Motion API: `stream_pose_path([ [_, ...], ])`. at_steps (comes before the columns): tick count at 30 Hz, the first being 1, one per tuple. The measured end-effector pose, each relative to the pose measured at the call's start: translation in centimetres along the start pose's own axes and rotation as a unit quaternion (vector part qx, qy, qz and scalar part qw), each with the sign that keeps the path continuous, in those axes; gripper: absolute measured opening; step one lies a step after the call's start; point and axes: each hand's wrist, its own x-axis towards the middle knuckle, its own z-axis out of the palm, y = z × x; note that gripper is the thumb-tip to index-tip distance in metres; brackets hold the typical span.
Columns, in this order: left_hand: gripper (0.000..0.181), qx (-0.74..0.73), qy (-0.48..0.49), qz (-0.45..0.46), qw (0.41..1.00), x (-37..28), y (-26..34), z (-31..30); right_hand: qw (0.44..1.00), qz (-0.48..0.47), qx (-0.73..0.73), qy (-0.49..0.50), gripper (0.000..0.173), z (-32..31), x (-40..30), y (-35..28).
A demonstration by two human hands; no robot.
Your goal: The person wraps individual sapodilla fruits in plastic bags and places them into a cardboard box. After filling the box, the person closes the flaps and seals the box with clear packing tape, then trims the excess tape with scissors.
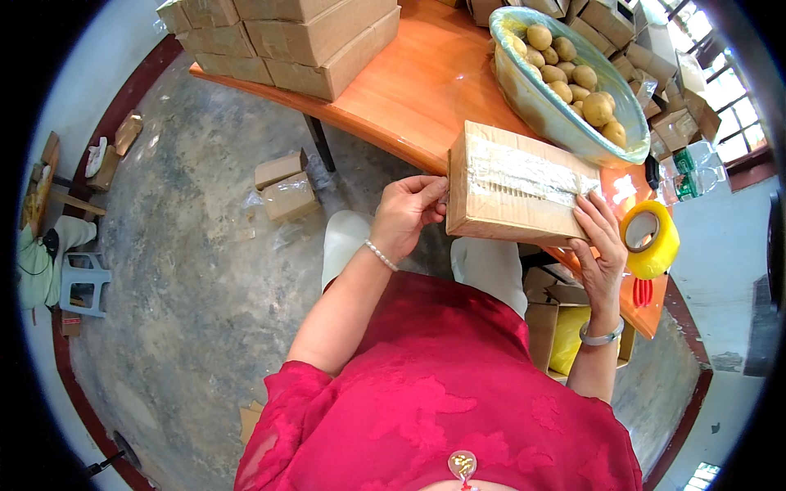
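Observation:
A taped cardboard box [522, 212] lies tilted across the front edge of the orange wooden table [424, 92]. Shiny tape [522, 169] runs along its upper face, wrinkled in places. My right hand [599, 236] grips the box's right end, fingers on top and thumb at the near side. At the left end, my left hand [414, 205] has its thumb and forefinger drawn together against the edge. Whether these fingertips pinch a bit of tape is hidden. Beside my right hand, a large roll of yellow packing tape [666, 248] rests on the table.
Closed cardboard boxes [288, 46] are stacked at the table's far left. A plastic-lined basin of potatoes [509, 80] stands behind the box. Red-handled scissors [643, 293] lie near the right corner, plastic bottles [691, 172] beyond. Opened cartons [285, 196] sit on the floor.

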Motion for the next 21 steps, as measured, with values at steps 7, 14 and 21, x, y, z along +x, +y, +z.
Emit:
stream_pose_path([
  [7,0.016,0.008,0.01,0.028,1.0,-0.4,-0.2,0.9,1.0,-0.003,-0.007,0.003,0.036,0.0,-0.1,0.2],
  [14,0.022,-0.114,0.081,0.067,0.988,-2.2,-2.6,3.5,1.0,0.0,0.008,0.005,0.037,0.1,-0.1,0.4],
  [21,0.028,-0.243,0.023,-0.017,0.97,-3.3,-3.0,3.4,1.0,-0.01,0.006,0.012,0.037,0.2,-0.1,0.6],
])
